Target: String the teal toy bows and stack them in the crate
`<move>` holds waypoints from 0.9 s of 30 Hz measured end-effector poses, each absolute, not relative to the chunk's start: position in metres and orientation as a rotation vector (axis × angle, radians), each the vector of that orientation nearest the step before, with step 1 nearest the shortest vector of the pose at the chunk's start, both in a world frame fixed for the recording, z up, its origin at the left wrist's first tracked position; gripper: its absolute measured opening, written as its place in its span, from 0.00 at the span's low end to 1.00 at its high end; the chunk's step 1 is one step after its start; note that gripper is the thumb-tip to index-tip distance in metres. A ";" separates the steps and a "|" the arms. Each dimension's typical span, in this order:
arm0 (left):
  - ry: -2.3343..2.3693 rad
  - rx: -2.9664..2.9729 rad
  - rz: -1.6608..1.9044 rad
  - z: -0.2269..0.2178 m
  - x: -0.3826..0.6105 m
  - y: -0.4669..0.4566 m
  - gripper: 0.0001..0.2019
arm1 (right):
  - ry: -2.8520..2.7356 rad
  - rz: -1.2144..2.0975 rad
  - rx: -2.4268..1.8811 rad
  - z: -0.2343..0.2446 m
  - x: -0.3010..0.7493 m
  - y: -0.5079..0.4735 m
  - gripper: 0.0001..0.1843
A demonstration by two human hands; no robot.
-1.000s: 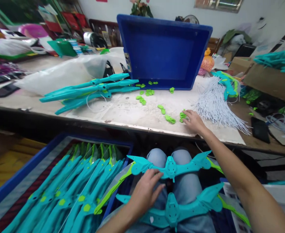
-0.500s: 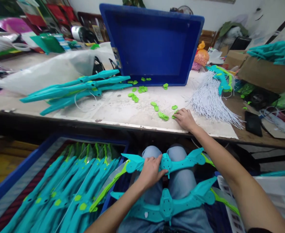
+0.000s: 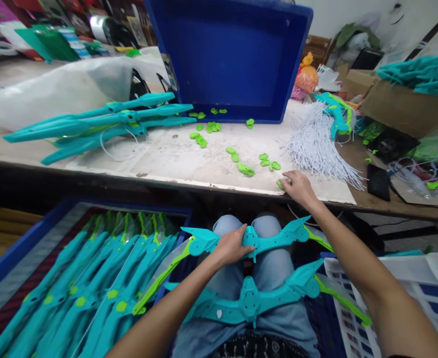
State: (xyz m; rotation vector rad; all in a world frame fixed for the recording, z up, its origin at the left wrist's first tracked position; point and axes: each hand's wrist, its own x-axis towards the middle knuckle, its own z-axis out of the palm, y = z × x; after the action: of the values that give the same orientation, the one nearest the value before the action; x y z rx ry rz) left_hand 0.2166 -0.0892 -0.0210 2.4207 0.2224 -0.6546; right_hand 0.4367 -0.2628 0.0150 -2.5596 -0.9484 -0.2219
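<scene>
On my lap lies a turquoise plastic toy bow (image 3: 273, 242) with green end limbs. My left hand (image 3: 234, 246) is closed around it, just left of its raised middle block. A second toy bow (image 3: 249, 301) of the same shape rests nearer my body. At the table's front edge, my right hand (image 3: 300, 189) pinches a small lime-green plastic piece (image 3: 279, 184) between thumb and fingers; the fingers partly cover it. Several similar green pieces (image 3: 246, 170) are scattered on the table, a few just behind and left of that hand.
A blue bin (image 3: 230, 59) stands on its side on the table (image 3: 159, 166). Turquoise bow parts (image 3: 103, 122) lie left, a bundle of white strings (image 3: 321, 144) right. Finished-looking bows (image 3: 103, 288) fill a blue crate at lower left. A white basket (image 3: 348, 308) sits at lower right.
My right hand has shifted right and toward the table edge, with a green piece at its fingertips. The view has tilted slightly down. My left hand stays on the bow.
</scene>
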 end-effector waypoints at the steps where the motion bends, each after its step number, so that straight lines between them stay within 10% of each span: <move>1: 0.226 2.421 -0.657 -0.021 0.217 -0.089 0.38 | -1.036 -0.183 -2.512 0.016 0.439 -0.268 0.19; 16: 0.026 1.917 -0.630 -0.032 0.232 -0.062 0.16 | -1.417 -0.157 -2.384 0.020 0.416 -0.265 0.14; 27: 0.231 1.536 -0.624 -0.050 0.238 -0.064 0.23 | -1.479 -0.022 -2.088 -0.056 0.268 -0.270 0.14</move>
State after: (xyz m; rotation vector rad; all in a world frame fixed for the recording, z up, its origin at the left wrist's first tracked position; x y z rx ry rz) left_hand 0.2383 -0.0643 -0.0499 1.5356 0.2308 -0.6243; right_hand 0.2676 -0.2700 -0.0563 -2.0875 -1.4792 -0.0219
